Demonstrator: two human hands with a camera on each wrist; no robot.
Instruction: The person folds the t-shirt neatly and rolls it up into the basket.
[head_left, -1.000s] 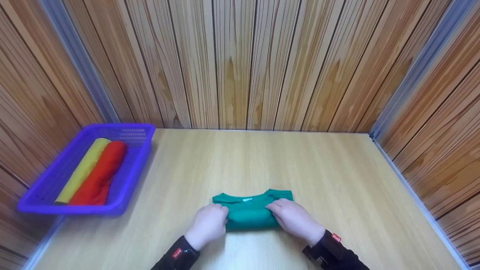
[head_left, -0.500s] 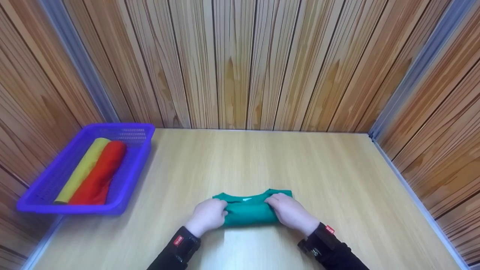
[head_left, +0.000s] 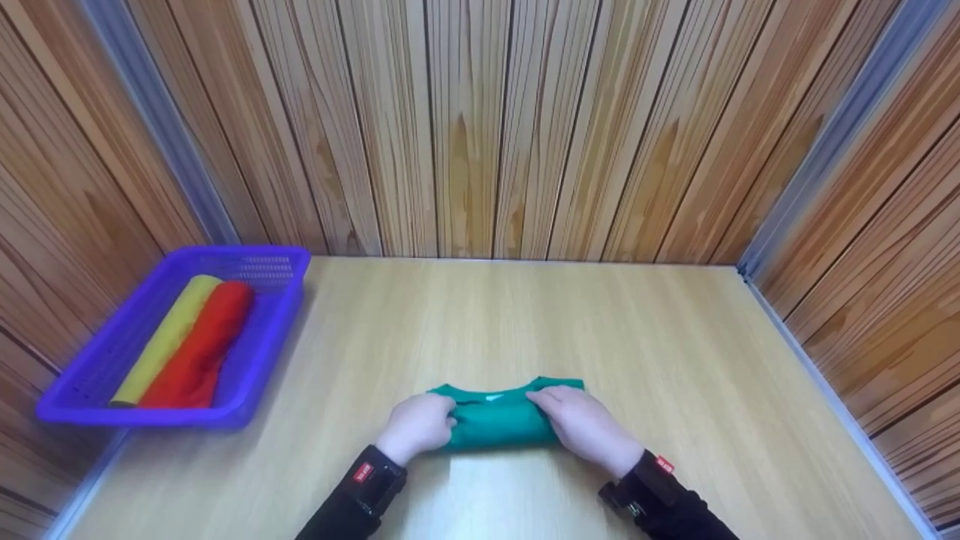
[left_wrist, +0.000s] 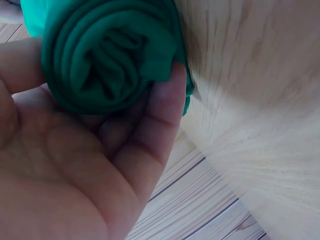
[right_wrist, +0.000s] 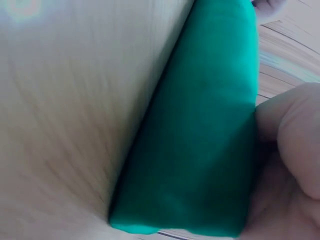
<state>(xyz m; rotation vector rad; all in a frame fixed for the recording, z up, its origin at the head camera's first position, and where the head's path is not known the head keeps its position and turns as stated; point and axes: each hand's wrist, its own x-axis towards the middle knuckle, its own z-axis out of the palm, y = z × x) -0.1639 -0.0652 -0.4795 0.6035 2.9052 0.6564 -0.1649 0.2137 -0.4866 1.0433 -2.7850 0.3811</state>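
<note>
A green T-shirt (head_left: 502, 426) lies on the table, mostly rolled into a cylinder, its neckline with a small white label still flat on the far side. Gripping the roll's left end is my left hand (head_left: 418, 424). In the left wrist view the spiral layers of the rolled shirt (left_wrist: 112, 65) show, with fingers curled around that end. My right hand (head_left: 589, 424) holds the right end, thumb on the near side. The roll's smooth side (right_wrist: 200, 125) fills the middle of the right wrist view, where some of the right fingers are hidden.
At the left stands a purple basket (head_left: 142, 418) holding a yellow roll of cloth (head_left: 161, 345) and a red roll of cloth (head_left: 199, 349) side by side. Wood-panelled walls (head_left: 480, 150) enclose the table (head_left: 637, 337) at the back and both sides.
Both hands have rolled the green T-shirt slightly away from the body, so its near edge sits a little farther up the table. In the last half second hardly anything moved.
</note>
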